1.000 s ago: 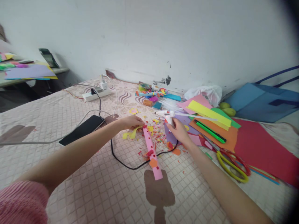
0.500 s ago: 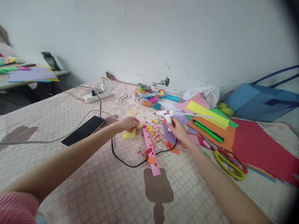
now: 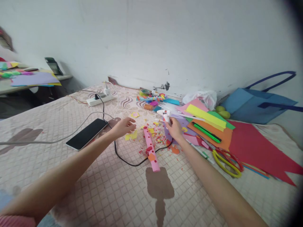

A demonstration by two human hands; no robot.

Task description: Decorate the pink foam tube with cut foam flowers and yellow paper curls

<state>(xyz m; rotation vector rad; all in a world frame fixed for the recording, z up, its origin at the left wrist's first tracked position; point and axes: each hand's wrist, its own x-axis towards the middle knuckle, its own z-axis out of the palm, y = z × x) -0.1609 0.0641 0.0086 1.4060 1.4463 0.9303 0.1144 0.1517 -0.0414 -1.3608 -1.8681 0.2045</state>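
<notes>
My right hand (image 3: pixel 174 128) grips a white glue gun (image 3: pixel 163 113), its nozzle pointing left over a scatter of paper scraps. Its black cord (image 3: pixel 132 159) loops across the quilt toward me. My left hand (image 3: pixel 124 125) hovers with fingers apart just above a yellow paper cutout (image 3: pixel 131 136) and holds nothing. A long pink paper strip (image 3: pixel 150 148) with red dots and an orange piece stuck on it lies between my hands.
A black phone (image 3: pixel 86 133) lies left of my left hand, wired to a white power strip (image 3: pixel 99 99). Coloured paper sheets (image 3: pixel 208 126), a green marker (image 3: pixel 206 132) and yellow-handled scissors (image 3: pixel 226 162) sit on the right. A blue bag (image 3: pixel 255 104) leans at the wall.
My left hand has let go of the yellow cutout and lifted off it, fingers spreading. The view has shifted slightly; the right hand still holds the glue gun.
</notes>
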